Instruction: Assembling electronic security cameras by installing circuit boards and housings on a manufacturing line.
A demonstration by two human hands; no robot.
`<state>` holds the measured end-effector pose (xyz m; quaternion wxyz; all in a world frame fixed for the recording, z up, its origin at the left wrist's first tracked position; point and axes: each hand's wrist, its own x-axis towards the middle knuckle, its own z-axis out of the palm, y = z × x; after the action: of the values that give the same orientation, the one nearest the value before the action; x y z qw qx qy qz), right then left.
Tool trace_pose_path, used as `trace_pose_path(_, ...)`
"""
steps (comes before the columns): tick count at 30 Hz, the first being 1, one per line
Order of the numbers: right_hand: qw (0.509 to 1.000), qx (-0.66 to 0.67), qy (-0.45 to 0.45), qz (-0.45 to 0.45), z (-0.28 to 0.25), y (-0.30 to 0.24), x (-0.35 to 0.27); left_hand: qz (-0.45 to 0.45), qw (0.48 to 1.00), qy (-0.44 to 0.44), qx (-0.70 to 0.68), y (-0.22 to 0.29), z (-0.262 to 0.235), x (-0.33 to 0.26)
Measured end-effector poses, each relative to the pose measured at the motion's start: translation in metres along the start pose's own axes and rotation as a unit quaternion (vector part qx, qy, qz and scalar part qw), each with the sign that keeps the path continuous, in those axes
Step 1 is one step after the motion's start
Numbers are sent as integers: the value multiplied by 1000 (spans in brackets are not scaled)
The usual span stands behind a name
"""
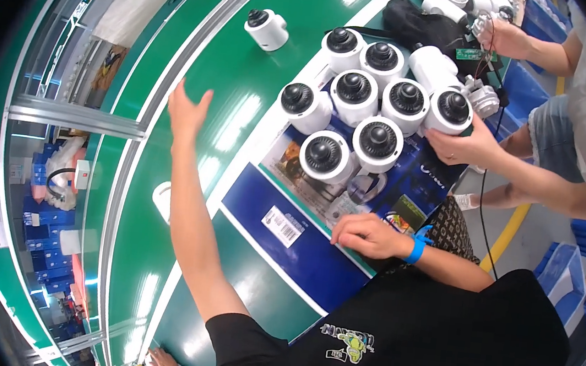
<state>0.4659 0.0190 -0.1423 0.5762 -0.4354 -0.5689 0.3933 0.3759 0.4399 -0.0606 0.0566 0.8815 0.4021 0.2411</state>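
While 8 black-domed cams [354, 89] cluster right of belt [226, 69], L hand [188, 111] hovers over it, fingers spread, nr-ish 1 far cam [271, 34]; R hand [366, 235] half-curled, can't tell if gripping.

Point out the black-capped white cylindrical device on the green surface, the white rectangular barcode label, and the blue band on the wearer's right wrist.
Black-capped white cylindrical device [269, 33]: head view, white body.
White rectangular barcode label [283, 226]: head view, printed face's middle.
Blue band [418, 248]: head view, loop's visible side.

A head-worn fisheye looks steeply down, close above the black shirt [450, 321] and green workbench [251, 271].
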Motion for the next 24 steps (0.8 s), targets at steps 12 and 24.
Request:
trace_pose_path(12, 999, 41, 5, 1, 11, 5, -2, -35, 998, -17, -48, 104, 124, 92)
trace_pose_path(24, 999, -8, 39, 35, 4, 6, -8, -290, 559, 94, -771, 28, 30, -162)
